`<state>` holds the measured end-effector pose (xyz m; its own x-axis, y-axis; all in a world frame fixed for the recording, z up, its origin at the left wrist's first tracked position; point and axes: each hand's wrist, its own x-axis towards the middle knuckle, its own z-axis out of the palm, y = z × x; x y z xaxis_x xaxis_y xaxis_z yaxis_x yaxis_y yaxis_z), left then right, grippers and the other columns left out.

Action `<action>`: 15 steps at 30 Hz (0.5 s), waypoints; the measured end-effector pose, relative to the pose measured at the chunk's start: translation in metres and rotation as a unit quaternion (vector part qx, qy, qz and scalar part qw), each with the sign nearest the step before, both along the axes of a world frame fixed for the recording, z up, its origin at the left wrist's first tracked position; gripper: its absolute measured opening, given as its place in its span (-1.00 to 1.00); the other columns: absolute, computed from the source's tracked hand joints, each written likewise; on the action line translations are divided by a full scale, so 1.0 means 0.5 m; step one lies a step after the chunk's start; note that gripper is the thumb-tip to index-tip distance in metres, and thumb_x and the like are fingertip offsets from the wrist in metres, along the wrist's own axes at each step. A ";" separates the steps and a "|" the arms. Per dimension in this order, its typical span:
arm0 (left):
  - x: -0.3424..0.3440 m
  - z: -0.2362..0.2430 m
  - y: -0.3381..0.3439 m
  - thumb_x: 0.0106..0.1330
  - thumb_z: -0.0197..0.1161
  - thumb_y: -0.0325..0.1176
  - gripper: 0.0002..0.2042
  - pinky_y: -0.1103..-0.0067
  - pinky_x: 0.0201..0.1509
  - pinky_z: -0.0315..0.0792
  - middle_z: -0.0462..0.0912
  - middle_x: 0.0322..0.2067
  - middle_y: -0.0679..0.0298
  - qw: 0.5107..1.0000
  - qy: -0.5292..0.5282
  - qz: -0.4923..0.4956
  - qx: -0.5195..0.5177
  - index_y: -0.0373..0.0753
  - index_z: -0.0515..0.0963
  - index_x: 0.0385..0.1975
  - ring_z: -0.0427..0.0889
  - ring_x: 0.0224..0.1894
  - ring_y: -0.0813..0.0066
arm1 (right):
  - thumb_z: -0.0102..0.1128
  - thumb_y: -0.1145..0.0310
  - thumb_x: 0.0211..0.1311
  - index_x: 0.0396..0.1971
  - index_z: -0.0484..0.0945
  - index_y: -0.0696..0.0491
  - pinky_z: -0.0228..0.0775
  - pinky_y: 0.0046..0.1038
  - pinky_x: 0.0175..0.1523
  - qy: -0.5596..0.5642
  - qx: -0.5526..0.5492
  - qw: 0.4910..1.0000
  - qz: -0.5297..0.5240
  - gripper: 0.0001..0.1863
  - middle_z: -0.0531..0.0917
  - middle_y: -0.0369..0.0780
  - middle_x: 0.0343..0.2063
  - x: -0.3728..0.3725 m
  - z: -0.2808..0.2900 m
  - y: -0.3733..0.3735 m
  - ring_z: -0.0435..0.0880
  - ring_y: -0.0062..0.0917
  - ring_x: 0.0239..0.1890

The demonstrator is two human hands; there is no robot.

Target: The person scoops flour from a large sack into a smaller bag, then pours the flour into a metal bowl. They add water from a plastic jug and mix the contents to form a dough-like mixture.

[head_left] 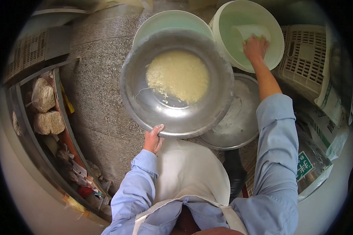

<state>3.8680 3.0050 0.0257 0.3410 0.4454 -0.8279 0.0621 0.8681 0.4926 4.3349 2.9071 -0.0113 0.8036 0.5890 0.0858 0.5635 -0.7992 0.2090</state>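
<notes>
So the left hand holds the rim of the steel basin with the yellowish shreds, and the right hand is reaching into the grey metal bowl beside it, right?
Not quite. In the head view the right hand reaches into the pale green plastic tub, not the grey metal bowl. The left hand does hold the steel basin of yellowish shreds.

On my right I see a white sack (328,113) with green stripes leaning by the crate. Below it, a green label (304,166) with white marks sits on a steel drum. On the left shelf lie clear bags (43,105), possibly of dried noodles.
</notes>
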 end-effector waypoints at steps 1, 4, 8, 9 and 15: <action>0.003 -0.004 -0.003 0.07 0.13 -0.53 -0.88 0.45 -0.22 0.41 0.45 -0.43 0.32 1.000 -0.019 -0.018 -0.001 -0.29 0.42 -0.37 0.47 -0.31 0.50 | 0.08 0.17 0.07 -0.29 0.58 0.04 -0.24 0.07 0.18 -0.013 -0.026 1.000 -0.002 -0.71 0.45 -0.27 -0.05 0.002 -0.001 -0.003 0.15 -0.13 0.13; 0.005 -0.004 -0.005 0.08 0.14 -0.52 -0.90 0.46 -0.26 0.41 0.46 -0.44 0.33 0.999 -0.017 -0.026 0.008 -0.28 0.43 -0.40 0.48 -0.33 0.52 | 0.09 0.17 0.05 -0.30 0.58 0.04 -0.21 0.07 0.17 -0.005 -0.048 0.999 0.022 -0.71 0.43 -0.28 -0.03 -0.002 -0.011 0.005 0.17 -0.14 0.12; 0.011 0.013 -0.004 0.08 0.16 -0.50 -0.91 0.48 -0.29 0.40 0.47 -0.45 0.33 0.999 -0.013 -0.041 0.003 -0.30 0.46 -0.41 0.47 -0.35 0.53 | 0.06 0.13 0.06 -0.31 0.59 0.03 -0.18 0.07 0.15 0.020 -0.057 0.998 0.021 -0.69 0.45 -0.28 -0.06 -0.011 -0.040 0.017 0.22 -0.15 0.08; 0.015 0.017 -0.002 0.09 0.17 -0.49 -0.91 0.49 -0.30 0.40 0.47 -0.45 0.33 0.999 -0.010 -0.047 0.001 -0.31 0.46 -0.41 0.47 -0.35 0.53 | 0.06 0.11 0.05 -0.32 0.59 0.03 -0.15 0.04 0.15 0.020 -0.040 0.999 0.020 -0.67 0.48 -0.27 -0.09 -0.009 -0.051 0.021 0.25 -0.16 0.05; 0.025 0.025 0.004 0.09 0.20 -0.46 -0.91 0.52 -0.33 0.36 0.47 -0.45 0.33 0.998 -0.030 -0.046 -0.012 -0.31 0.49 -0.44 0.45 -0.37 0.56 | 0.11 -0.04 -0.04 -0.23 0.56 0.08 0.12 -0.23 0.10 0.183 0.225 0.951 -0.105 -0.49 0.58 -0.18 -0.28 0.040 -0.086 0.002 0.42 -0.23 -0.07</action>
<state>3.8807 3.0070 0.0385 0.4284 0.3900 -0.8151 0.1134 0.8717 0.4767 4.3551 2.9083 -0.0542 0.9237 0.3827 -0.0173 0.3511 -0.8639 -0.3612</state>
